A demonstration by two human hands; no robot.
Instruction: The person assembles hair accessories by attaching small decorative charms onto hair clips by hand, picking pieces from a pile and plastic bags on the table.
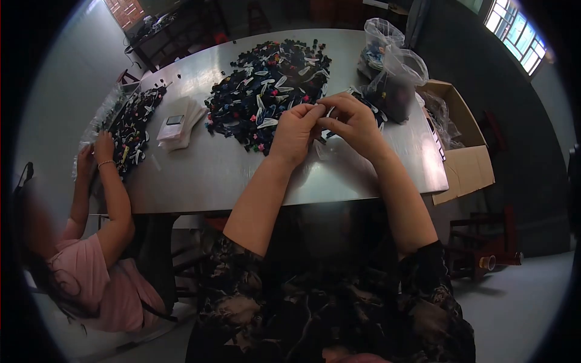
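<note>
A person's left hand (295, 134) and right hand (353, 124) meet fingertip to fingertip above a metal counter (242, 187), just in front of a broad heap of small dark clips (242, 115) dotted with pale and brightly coloured pieces. The fingers curl inward, thumbs toward forefingers, but whatever lies between them is masked by the fingertips; whether either hand is pinching anything cannot be told. Below the hands, a translucent patch (324, 151) is hard to separate from the counter's reflections. The hands and forearms hide the heap's near right edge, and individual pieces blur into one dark mass at its centre.

Left of the heap sits a pile of pale packets (175, 127), the lettering illegible. To the right stand clear plastic bags (399, 91), their contents only partly visible, beside an open cardboard box (466, 169) whose interior is largely obscured by crumpled plastic. At far left, a co-worker in a pink shirt (85, 272) has both hands beside a second heap (130, 124), near crinkled clear plastic (100, 121). A barred window (514, 36) is cut off at upper right.
</note>
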